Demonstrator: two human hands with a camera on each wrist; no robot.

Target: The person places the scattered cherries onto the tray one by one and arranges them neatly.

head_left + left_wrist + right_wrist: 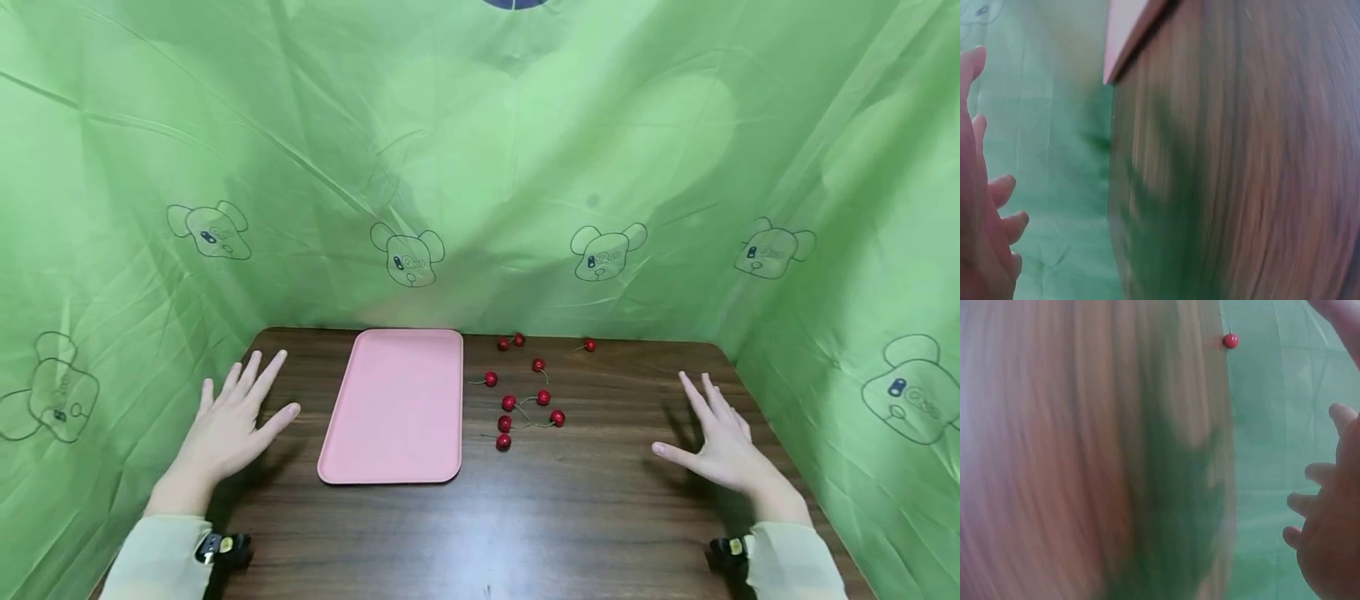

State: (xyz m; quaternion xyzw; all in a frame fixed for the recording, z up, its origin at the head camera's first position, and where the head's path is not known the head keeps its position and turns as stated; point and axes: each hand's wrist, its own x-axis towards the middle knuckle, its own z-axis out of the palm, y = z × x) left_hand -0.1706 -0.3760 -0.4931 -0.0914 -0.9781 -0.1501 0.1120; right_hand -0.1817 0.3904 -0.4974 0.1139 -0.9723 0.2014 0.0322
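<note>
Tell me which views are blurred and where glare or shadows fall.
Head view: sharp; soft glare on the table, shadows beside both hands. Left wrist view: table and tray corner smeared by blur. Right wrist view: table blurred, one cherry fairly clear, a dark shadow across the wood.

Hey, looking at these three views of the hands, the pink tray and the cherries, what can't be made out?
- Flat pink rectangular plastic tray: left wrist view's top edge cuts off all but a corner.
- Small red stemmed cherries: right wrist view shows only one, blurred.
- Dark wooden table: grain smeared by blur in both wrist views.
- Left hand and right hand: frame edges crop them in the wrist views.
</note>
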